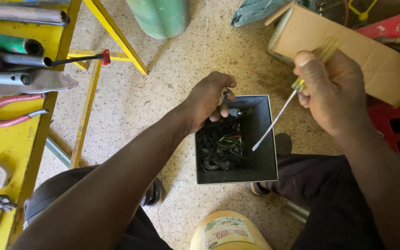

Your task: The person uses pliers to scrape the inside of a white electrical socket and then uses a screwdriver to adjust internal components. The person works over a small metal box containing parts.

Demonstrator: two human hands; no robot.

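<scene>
Above the box [261, 139], a dark square tin standing open on the speckled floor, the right hand [330, 92] is closed in a fist around a screwdriver [278, 115]. The tool has a clear yellow handle, mostly hidden in the fist with its butt showing past the knuckles, and a slim bright metal shaft ending in a flat tip. Its long axis runs on a slant: handle up and to the right of the box, tip pointing down and left, hanging over the box's open mouth near its right wall. The left hand [209, 99] sits at the box's upper left rim, fingers curled shut on a small dark metal part [237, 112]; what kind of part cannot be told. Inside the box lies a tangle of dark wires [219, 146] and small pieces. Left of the box stands a yellow bench [5, 148] carrying pipes and red-handled pliers [5, 113]. Right of the box lies a cardboard sheet [348, 51].
</scene>
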